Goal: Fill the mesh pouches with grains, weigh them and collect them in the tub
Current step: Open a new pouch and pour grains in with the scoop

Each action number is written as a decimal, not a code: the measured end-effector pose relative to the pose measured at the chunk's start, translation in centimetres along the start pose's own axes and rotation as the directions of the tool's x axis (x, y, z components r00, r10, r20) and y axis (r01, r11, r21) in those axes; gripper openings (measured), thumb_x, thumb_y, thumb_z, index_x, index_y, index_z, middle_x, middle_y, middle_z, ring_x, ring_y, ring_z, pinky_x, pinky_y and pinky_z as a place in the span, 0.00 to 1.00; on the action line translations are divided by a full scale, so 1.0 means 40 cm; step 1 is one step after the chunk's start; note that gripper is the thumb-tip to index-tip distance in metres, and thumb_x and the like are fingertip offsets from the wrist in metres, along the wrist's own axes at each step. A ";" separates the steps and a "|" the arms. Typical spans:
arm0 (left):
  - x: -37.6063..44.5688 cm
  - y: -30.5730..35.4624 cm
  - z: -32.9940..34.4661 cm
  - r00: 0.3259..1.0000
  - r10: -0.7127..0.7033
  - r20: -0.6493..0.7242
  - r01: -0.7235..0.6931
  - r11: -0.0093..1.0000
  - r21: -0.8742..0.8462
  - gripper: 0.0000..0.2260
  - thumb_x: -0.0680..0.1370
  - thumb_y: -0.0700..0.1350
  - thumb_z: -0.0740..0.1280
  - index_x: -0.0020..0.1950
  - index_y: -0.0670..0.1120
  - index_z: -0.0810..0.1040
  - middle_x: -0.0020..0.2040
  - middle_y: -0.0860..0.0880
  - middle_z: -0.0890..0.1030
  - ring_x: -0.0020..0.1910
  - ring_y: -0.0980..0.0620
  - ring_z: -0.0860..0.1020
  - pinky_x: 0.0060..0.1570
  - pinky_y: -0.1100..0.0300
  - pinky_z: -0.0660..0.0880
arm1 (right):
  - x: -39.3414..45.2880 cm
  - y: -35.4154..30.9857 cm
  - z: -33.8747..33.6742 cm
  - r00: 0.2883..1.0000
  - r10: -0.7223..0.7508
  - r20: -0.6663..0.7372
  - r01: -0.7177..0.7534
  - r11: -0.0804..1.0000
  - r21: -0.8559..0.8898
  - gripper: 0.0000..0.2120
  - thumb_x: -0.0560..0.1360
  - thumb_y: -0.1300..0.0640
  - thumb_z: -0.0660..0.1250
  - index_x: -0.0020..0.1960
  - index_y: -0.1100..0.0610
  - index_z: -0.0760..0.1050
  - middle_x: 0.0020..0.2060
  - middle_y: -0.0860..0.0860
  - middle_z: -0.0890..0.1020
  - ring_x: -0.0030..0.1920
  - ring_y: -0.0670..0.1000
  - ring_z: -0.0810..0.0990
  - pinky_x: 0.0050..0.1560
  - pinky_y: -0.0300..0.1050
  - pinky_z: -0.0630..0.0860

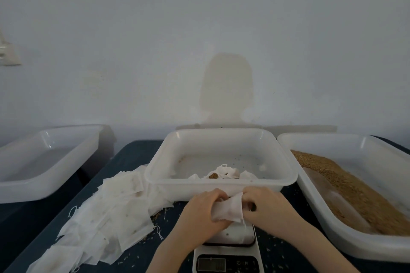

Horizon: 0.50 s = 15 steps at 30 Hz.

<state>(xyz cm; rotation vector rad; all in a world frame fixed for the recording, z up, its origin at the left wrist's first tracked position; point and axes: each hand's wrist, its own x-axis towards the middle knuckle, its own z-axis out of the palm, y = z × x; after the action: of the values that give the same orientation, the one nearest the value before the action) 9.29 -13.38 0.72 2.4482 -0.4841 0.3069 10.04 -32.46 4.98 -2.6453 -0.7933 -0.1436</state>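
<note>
Left hand [203,210] and right hand [264,206], each grip curled closed on one white mesh pouch [228,209], held above the scale [228,248]; middle tub [221,186] at 12 o'clock, grains [346,186] at 3 o'clock.

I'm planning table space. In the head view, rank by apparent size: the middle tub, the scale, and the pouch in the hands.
1. Middle tub
2. Scale, partly hidden by the hands and cut off by the frame
3. Pouch, held by both hands
</note>
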 end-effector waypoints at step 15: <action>-0.010 -0.034 0.057 0.986 -0.136 -0.099 0.090 0.925 -0.369 0.16 0.63 0.62 0.73 0.38 0.55 0.72 0.34 0.58 0.77 0.31 0.64 0.72 0.31 0.69 0.67 | -0.029 0.029 -0.017 0.999 -0.040 -0.027 0.043 0.992 0.119 0.12 0.74 0.40 0.64 0.52 0.42 0.81 0.49 0.33 0.77 0.47 0.34 0.75 0.46 0.34 0.74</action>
<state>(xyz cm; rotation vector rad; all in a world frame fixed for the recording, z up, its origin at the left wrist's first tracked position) 9.73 -13.65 -1.93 2.0719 -0.3117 0.2886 9.73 -34.21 4.99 -2.5109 -0.8235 -0.1345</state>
